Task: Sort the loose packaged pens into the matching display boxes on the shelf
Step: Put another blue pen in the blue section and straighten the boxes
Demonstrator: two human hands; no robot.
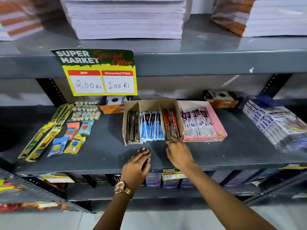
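A brown cardboard display box [132, 103] stands on the middle shelf with three compartments. They hold dark packaged pens [132, 126] on the left, blue ones [152, 127] in the middle and red ones [170, 122] on the right. Beside it a pink box [216, 121] holds white-and-blue packaged pens [197, 123]. My right hand [178, 152] is at the front of the red compartment, fingertips pinched on the near ends of the red packs. My left hand [138, 165] lies palm down on the shelf in front of the box. A thin dark strip shows under its fingers.
Yellow-green packs [39, 140] and small round blister packs [73, 138] lie at the left of the grey shelf [240, 151]. Orange boxes [113, 105] stand behind, stacked packets [274, 123] at the right. A yellow price sign [99, 72] hangs from the upper shelf.
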